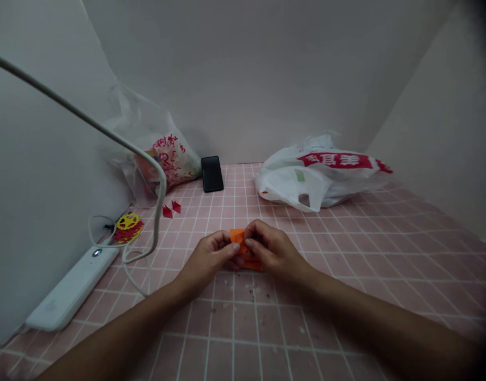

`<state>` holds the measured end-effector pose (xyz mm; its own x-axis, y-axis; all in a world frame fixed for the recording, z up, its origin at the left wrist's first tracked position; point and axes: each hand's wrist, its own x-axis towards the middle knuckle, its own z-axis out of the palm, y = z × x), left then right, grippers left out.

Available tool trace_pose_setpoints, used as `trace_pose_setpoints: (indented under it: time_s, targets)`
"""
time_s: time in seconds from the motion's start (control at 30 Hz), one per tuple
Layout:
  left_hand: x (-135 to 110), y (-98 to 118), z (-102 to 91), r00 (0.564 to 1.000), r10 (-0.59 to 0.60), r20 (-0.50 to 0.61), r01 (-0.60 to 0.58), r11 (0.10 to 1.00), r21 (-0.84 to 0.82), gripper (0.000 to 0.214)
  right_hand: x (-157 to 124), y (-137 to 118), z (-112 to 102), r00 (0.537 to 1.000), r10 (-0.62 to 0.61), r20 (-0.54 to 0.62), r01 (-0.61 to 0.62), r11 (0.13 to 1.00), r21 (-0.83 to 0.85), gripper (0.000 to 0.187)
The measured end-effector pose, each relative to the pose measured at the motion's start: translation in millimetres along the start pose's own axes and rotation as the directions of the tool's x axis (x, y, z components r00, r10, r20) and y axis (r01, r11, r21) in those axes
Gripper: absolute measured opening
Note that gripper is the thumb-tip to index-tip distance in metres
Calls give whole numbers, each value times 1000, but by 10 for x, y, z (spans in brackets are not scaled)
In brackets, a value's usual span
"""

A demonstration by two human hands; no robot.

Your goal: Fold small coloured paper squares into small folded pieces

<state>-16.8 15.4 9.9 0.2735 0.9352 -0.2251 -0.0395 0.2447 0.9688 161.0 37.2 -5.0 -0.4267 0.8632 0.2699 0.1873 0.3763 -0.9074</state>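
Observation:
A small folded piece of orange paper (238, 236) sits between both hands, just above the pink gridded table (346, 248). My left hand (205, 260) pinches its left edge with thumb and fingers closed. My right hand (271, 248) grips the right side, fingers curled over the paper and hiding much of it.
A white power bank (70, 289) with a white cable (108, 135) lies at the left. Yellow and red paper cuttings (127, 226) and red scraps (171, 208) lie near it. A clear bag (158, 151), a black phone (212, 173) and a white plastic bag (318, 174) stand at the back.

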Motion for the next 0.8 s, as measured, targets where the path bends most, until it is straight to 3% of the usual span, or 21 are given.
trace_pose_setpoints:
  time_s: [0.37,0.6,0.8]
  targets:
    - [-9,5,18,998,-1,-60,1,1000,-2,33,19,-42,5,997,61,38,-65,992,112,8]
    - [3,-24,1,996,23,-84,-27,999,-39,35,54,-24,15,989,99,106,-128,936,327,10]
    - [1,-65,16,996,12,-94,-20,996,-85,34,41,-10,29,990,114,78,-129,963,237,13]
